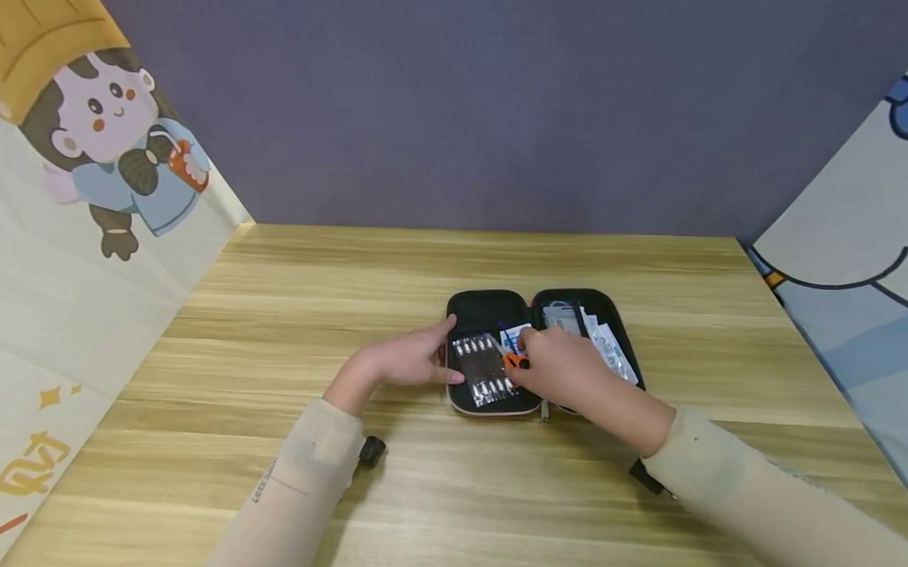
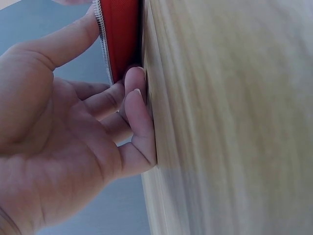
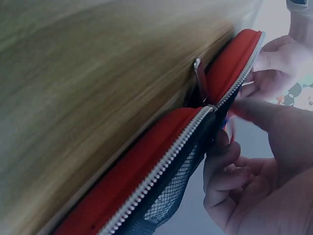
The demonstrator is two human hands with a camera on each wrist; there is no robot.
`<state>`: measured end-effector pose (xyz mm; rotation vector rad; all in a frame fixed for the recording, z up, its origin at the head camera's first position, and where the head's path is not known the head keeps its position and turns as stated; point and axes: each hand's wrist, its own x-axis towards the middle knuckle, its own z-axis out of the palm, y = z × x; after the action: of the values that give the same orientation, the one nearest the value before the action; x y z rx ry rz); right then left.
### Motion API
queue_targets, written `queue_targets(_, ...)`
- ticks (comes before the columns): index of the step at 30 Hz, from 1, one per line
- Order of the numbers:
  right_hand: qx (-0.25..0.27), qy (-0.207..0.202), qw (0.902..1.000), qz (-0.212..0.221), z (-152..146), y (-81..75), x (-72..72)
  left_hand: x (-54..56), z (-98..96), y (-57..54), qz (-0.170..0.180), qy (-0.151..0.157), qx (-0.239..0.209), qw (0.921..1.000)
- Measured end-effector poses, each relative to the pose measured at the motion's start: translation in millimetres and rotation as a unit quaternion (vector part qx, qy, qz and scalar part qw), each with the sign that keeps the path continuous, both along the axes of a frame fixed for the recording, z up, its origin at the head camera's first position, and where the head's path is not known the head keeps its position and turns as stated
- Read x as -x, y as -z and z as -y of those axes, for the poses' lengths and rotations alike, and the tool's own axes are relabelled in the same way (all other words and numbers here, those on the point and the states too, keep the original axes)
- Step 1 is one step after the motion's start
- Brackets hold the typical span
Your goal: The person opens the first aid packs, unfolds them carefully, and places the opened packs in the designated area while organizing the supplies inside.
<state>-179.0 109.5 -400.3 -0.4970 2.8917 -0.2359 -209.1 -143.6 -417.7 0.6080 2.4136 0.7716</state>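
A zippered case (image 1: 491, 306) with red outside and black lining lies open like a book on the table. My left hand (image 1: 410, 357) grips its left end, thumb over the rim; in the left wrist view its fingers (image 2: 139, 110) bend against the red wall, close to the tabletop. My right hand (image 1: 567, 367) reaches in over the middle and pinches small orange-handled scissors (image 1: 513, 362) between thumb and fingers. Beneath them, a clear strip pack (image 1: 481, 368) with white-tipped sticks fills the left half. A thin blue item (image 1: 508, 336) and a white packet (image 1: 526, 329) lie beside the scissors.
In the case's right half, several white packets (image 1: 609, 351) and a clear bag (image 1: 561, 316) sit behind a dark strap. A zipper pull (image 1: 545, 410) hangs at the front near the hinge. The wooden table (image 1: 311, 287) ends at a dark grey wall (image 1: 468, 109).
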Motion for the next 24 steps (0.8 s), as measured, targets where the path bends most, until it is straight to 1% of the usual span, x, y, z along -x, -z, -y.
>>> queue_targets(4, -0.020, -0.001, 0.9988, -0.044, -1, 3.4, 3.2, -0.1, 0.1, -0.7, -0.001, 0.000, -0.002, 1.0000)
queue_targets(6, -0.019, -0.006, 0.9973, -0.070, -2, 5.8, 6.5, 0.1, 0.2, -0.8, 0.001, -0.003, -0.002, 1.0000)
queue_targets(8, -0.012, -0.006, 0.9964, -0.084, -3, 8.0, 10.6, 0.1, 0.4, -0.9, 0.001, -0.005, -0.002, 1.0000)
queue_targets(10, -0.008, -0.003, 0.9962, -0.087, -3, 10.1, 15.3, 0.3, 0.6, -0.7, -0.001, -0.005, -0.001, 1.0000)
queue_targets(12, -0.006, 0.002, 0.9974, -0.072, -3, 11.2, 20.0, 0.3, 0.8, -0.4, -0.002, -0.004, -0.001, 1.0000)
queue_targets(16, 0.009, 0.020, 0.9994, -0.028, -4, 10.5, 29.3, -0.1, 0.9, 0.1, -0.001, -0.001, -0.003, 1.0000)
queue_targets(19, 0.055, 0.031, 0.9980, -0.003, -6, 7.3, 36.2, -0.6, 0.8, -0.2, 0.000, -0.001, -0.005, 1.0000)
queue_targets(21, 0.110, 0.036, 0.9929, 0.028, -10, 4.5, 41.6, -0.9, 0.5, -0.6, 0.001, -0.002, -0.002, 1.0000)
queue_targets(22, 0.138, 0.039, 0.9883, 0.052, -12, 2.0, 44.1, -0.8, 0.3, -0.5, 0.002, -0.002, -0.001, 1.0000)
queue_targets(24, 0.190, 0.049, 0.9750, 0.104, -18, -4.4, 49.1, -0.5, -0.3, -0.2, 0.002, -0.001, 0.001, 1.0000)
